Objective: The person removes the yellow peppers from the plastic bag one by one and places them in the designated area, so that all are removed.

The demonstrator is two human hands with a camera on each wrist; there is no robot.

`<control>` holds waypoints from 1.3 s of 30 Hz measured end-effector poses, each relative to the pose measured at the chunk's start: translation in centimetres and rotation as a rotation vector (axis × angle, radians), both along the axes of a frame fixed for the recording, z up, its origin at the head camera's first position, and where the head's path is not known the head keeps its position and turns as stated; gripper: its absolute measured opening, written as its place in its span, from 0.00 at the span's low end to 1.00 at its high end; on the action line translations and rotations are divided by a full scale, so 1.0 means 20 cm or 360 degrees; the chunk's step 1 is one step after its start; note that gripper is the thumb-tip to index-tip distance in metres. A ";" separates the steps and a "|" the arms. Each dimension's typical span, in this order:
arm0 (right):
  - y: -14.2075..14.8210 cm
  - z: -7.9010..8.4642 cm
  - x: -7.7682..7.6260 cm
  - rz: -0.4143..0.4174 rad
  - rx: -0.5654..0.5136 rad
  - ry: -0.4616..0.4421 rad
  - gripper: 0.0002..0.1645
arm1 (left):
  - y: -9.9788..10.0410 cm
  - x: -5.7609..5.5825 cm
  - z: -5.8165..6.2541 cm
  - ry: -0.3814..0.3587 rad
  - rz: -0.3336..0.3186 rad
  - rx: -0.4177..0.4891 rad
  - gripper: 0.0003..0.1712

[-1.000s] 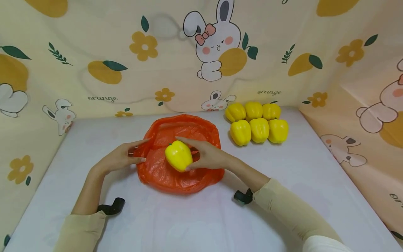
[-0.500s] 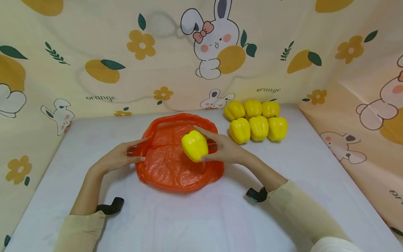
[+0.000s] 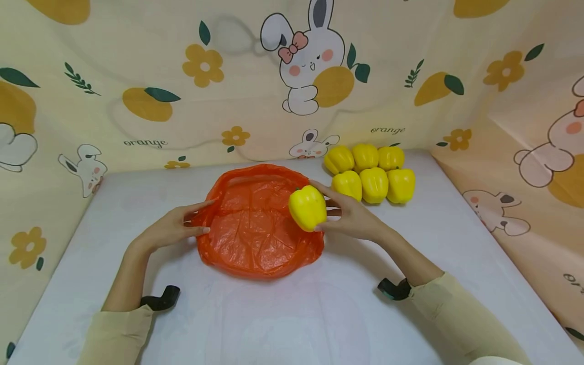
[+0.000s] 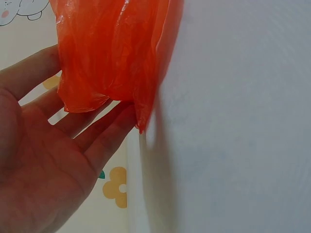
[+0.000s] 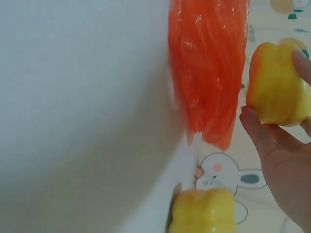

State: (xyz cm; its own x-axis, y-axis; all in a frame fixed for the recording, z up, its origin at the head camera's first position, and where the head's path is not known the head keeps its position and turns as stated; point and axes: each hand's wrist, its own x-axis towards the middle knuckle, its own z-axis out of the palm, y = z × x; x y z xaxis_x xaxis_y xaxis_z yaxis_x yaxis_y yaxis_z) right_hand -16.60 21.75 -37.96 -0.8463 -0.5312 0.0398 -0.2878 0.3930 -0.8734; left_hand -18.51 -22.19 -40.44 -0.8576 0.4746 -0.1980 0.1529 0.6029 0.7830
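Note:
A yellow bell pepper (image 3: 307,208) is held in my right hand (image 3: 353,215), thumb and fingers around its side, over the right rim of a red plastic bag (image 3: 251,238). In the right wrist view the pepper (image 5: 277,87) is raised beside the bag's outer wall (image 5: 206,68). The bag stands wide-mouthed on the table, and no pepper shows on its visible floor. At its left side, my left hand (image 3: 171,228) touches the bag with thumb and fingers spread. The left wrist view has these extended fingers (image 4: 109,138) against the bag, their tips partly hidden.
Several yellow bell peppers (image 3: 374,185) stand in two rows at the back right of the white table (image 3: 274,319). A patterned cloth (image 3: 237,101) with rabbits and oranges rises behind and along the sides. Dark wrist cameras (image 3: 164,299) sit at both wrists.
My right hand has carried the bell pepper rightward and slightly up, from over the bag's middle to its right rim. My left hand stays at the bag's left side.

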 end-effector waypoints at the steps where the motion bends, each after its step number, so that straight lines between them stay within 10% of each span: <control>1: 0.01 0.00 0.01 -0.0009 0.0002 -0.0002 0.56 | 0.00 0.00 0.00 -0.0006 -0.0001 0.0003 0.40; 39: 0.55 -0.11 0.22 -0.0464 0.0206 -0.0015 0.57 | 0.05 0.00 0.01 0.0016 0.0059 -0.0143 0.46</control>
